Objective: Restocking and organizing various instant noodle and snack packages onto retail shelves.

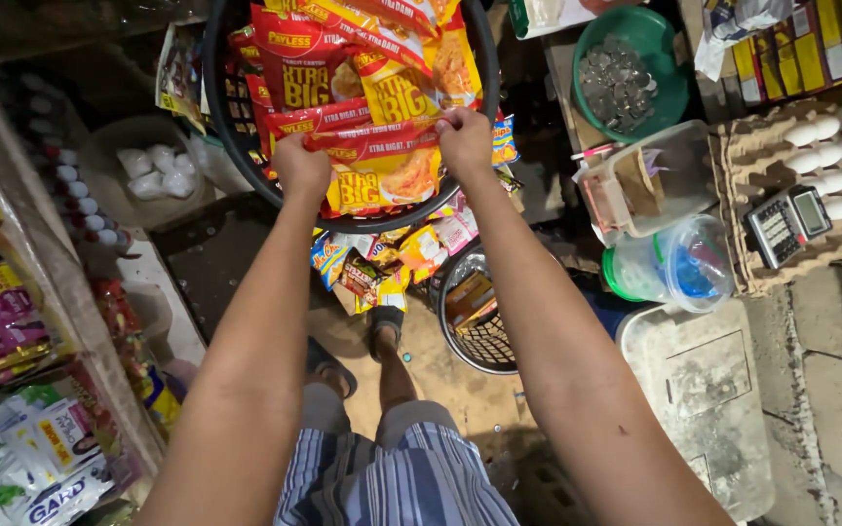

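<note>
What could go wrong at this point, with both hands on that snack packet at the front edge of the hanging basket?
The left hand and right hand pinch only the top edge of a red and yellow snack packet, so it might tear or slip. The black basket is heaped with packets; tugging one could spill others towards the lower basket. A swinging basket might also knock the green bowl of coins close beside it.

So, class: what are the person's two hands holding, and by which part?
Both the left hand and right hand pinch the top edge of a red-and-yellow snack packet lying in the black basket.
</note>
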